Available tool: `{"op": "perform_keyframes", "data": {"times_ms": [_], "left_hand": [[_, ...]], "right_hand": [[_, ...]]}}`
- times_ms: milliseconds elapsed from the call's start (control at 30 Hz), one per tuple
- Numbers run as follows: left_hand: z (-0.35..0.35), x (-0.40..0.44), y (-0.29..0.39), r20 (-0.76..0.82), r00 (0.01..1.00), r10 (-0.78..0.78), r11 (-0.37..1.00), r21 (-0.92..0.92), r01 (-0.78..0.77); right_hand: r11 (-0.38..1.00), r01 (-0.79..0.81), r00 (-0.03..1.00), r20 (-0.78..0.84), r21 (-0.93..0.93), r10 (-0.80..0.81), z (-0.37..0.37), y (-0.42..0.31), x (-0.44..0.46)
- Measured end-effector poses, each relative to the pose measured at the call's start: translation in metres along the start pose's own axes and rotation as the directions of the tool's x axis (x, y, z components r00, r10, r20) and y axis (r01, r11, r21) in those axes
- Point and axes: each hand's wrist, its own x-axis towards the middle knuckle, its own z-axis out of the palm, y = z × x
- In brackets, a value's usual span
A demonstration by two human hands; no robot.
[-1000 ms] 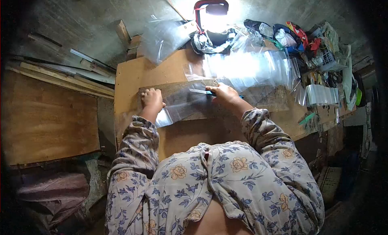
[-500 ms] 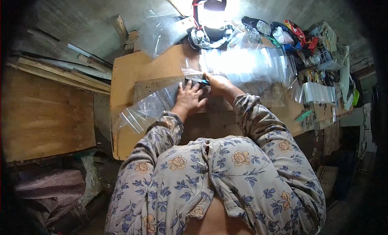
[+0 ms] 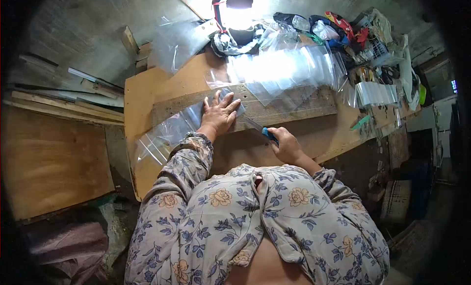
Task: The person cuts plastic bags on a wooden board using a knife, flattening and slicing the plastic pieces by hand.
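Note:
My left hand (image 3: 219,113) lies flat with fingers spread, pressing a clear plastic sheet (image 3: 171,130) onto a wooden plank (image 3: 294,111). The sheet reaches from beneath my palm toward the table's left edge. In my right hand (image 3: 289,147) is a knife (image 3: 267,133) with a blue handle, its thin blade pointing up and left toward the sheet by my left fingers. Whether the blade tip touches the plastic is hard to make out. Beyond the plank, a spread of clear plastic sheets (image 3: 314,69) shines under the light, some overlapping the plank.
A lit lamp (image 3: 234,12) with a red and black handle stands at the back. Bags and cloths (image 3: 333,30) are heaped at the back right, near a rolled clear plastic piece (image 3: 377,94) and a green tool (image 3: 360,122). Wooden strips (image 3: 64,106) lie left of the table (image 3: 142,98).
My right hand has drawn the knife from the plank's far edge back toward my body and to the right. My left hand stays on the sheet. The view has shifted slightly.

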Motion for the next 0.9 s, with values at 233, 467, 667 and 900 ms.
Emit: {"op": "perform_keyframes", "data": {"times_ms": [233, 467, 667, 900], "left_hand": [[0.0, 0.0, 0.0, -0.011, 1.0, -0.008, 1.0, 0.014, 0.009], [-0.004, -0.001, 0.002, 0.004, 1.0, -0.028, 1.0, 0.005, 0.028], [0.0, 0.0, -0.002, -0.016, 0.999, -0.027, 1.0, -0.003, 0.027], [0.008, -0.001, -0.003, -0.111, 0.993, -0.049, 0.997, -0.065, 0.042]], "right_hand": [[1.0, -0.002, 0.997, -0.073, -0.016, 0.001, 0.021, -0.006, 0.037], [0.982, -0.151, 0.989, -0.016, -0.11, 0.15, 0.03, -0.022, 0.068], [0.991, -0.116, 0.993, -0.021, -0.066, 0.115, 0.017, 0.001, 0.074], [0.977, -0.106, 0.981, -0.181, -0.187, 0.072, 0.037, 0.006, 0.169]]}}
